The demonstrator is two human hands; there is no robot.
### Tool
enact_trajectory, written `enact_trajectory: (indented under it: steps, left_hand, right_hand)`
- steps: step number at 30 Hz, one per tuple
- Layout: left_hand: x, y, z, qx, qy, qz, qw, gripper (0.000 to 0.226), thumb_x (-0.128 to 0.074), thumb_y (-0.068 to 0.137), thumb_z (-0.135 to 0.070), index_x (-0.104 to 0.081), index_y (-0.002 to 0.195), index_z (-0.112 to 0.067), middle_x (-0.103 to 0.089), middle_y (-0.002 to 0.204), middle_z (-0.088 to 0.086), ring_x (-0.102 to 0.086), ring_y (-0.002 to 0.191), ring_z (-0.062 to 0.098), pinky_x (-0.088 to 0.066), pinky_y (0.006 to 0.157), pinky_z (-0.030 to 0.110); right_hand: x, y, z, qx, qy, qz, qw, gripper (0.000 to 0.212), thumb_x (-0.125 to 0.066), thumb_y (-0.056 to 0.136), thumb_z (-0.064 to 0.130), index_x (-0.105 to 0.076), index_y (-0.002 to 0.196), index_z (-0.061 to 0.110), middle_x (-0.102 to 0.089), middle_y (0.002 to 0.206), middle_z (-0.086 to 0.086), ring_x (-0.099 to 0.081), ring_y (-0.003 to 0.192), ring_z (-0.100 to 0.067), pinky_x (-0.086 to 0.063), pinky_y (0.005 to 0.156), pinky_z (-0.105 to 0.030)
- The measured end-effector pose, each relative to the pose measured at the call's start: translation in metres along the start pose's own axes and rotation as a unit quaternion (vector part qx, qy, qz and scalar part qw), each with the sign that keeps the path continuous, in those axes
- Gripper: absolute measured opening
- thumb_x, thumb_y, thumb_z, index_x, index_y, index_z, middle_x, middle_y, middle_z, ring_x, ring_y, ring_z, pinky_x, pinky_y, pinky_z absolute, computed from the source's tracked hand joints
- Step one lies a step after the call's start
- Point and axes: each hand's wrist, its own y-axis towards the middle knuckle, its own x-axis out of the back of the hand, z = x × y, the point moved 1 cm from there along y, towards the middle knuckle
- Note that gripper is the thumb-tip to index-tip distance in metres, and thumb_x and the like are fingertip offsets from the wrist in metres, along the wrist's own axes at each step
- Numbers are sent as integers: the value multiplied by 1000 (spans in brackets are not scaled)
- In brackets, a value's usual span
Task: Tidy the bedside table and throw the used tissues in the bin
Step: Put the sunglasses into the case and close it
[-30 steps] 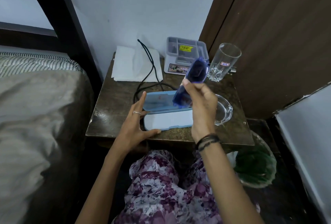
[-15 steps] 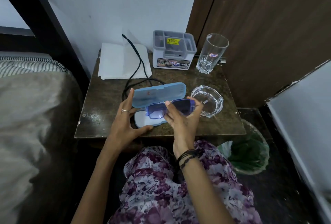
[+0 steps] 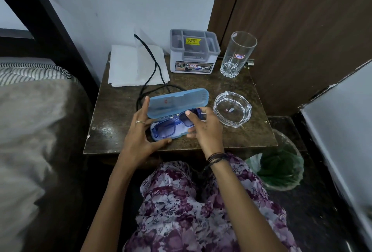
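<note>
A light blue glasses case [image 3: 177,101] lies open near the front of the dark bedside table [image 3: 112,110]. Blue sunglasses [image 3: 165,130] rest in its lower half. My right hand [image 3: 203,129] pinches the right end of the sunglasses. My left hand [image 3: 138,133] holds the case, its forefinger against the raised lid and its thumb along the front edge. White tissues [image 3: 128,66] lie flat at the table's back left, with a black cable [image 3: 150,64] running across them. A bin with a green liner [image 3: 281,167] stands on the floor to the right of the table.
At the back of the table stand a grey organiser box [image 3: 193,54] and a tall empty glass [image 3: 237,54]. A glass ashtray [image 3: 232,108] sits right of the case. A bed [image 3: 30,121] is to the left, a wooden door [image 3: 302,30] to the right. My floral-clad legs [image 3: 191,211] are below.
My right hand brought the sunglasses down from the air into the open case. My left hand stayed on the case.
</note>
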Motion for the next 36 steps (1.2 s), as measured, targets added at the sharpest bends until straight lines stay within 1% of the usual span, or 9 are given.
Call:
enact_trajectory:
  steps: [5,8,10,14,17,21,26,30,36]
  left_hand:
    - [0,0,0,-1,6,4,1000,116,-77,57,-43,-3,146,-43,-27,138,-14,-54,119,9,-47,101,39]
    - [-1,1,1,1,15,5,1000,118,-85,62,-23,-5,148,-35,-27,137,-13,-54,112,8,-47,100,38]
    - [-1,0,0,-5,19,0,1000,117,-81,59,-37,-4,147,-39,-28,136,-18,-54,116,11,-47,100,40]
    - [0,1,2,-29,16,-4,999,112,-73,56,-48,-4,145,-44,-20,128,-53,-44,131,22,-44,103,47]
    - [1,1,2,-33,10,-6,999,110,-74,58,-47,-7,145,-45,-22,131,-51,-42,133,22,-42,105,48]
    - [2,0,1,-22,-5,3,1000,108,-76,59,-44,-10,145,-45,-29,148,-16,-44,131,17,-43,104,47]
    - [1,2,0,-11,-6,3,1000,108,-77,59,-43,-10,144,-46,-34,148,-3,-48,128,16,-45,102,48]
    - [1,2,2,-17,-10,5,1000,108,-77,60,-42,-10,146,-42,-31,151,-5,-47,129,13,-44,104,47]
    - [1,1,0,-16,-6,8,1000,109,-75,60,-44,-9,146,-41,-29,151,-6,-50,125,7,-46,103,40]
  right_hand:
    - [12,8,-5,45,-115,-27,992,31,-65,85,26,-62,111,9,-64,100,-10,-59,52,-10,-46,38,-15]
    - [11,6,-7,75,-183,-44,979,29,-65,85,28,-62,111,14,-64,103,-11,-65,76,-32,-58,61,-39]
    - [10,-1,-3,106,-211,-57,970,29,-64,87,27,-62,112,14,-56,106,-3,-65,79,-35,-56,71,-47]
    - [16,-11,5,159,-299,-94,936,29,-59,90,27,-60,117,15,-55,116,-4,-62,94,-26,-50,79,-36]
    - [23,-12,19,256,-293,-136,911,30,-55,93,25,-58,121,16,-58,117,-2,-62,88,-19,-50,71,-31]
    - [29,11,40,321,-376,22,869,49,-52,94,24,-38,141,16,-46,141,-5,-44,127,-18,-30,105,-23]
    - [28,37,41,288,-496,207,793,77,-63,86,34,-18,148,22,-19,156,-5,-12,145,-22,-14,118,-45]
    - [28,35,31,299,-522,216,769,99,-73,75,37,-7,149,27,-8,158,-5,-4,145,-22,-5,119,-49]
    - [27,37,24,349,-492,182,776,92,-74,73,38,-20,147,29,-24,152,-6,-19,141,-25,-20,116,-51]
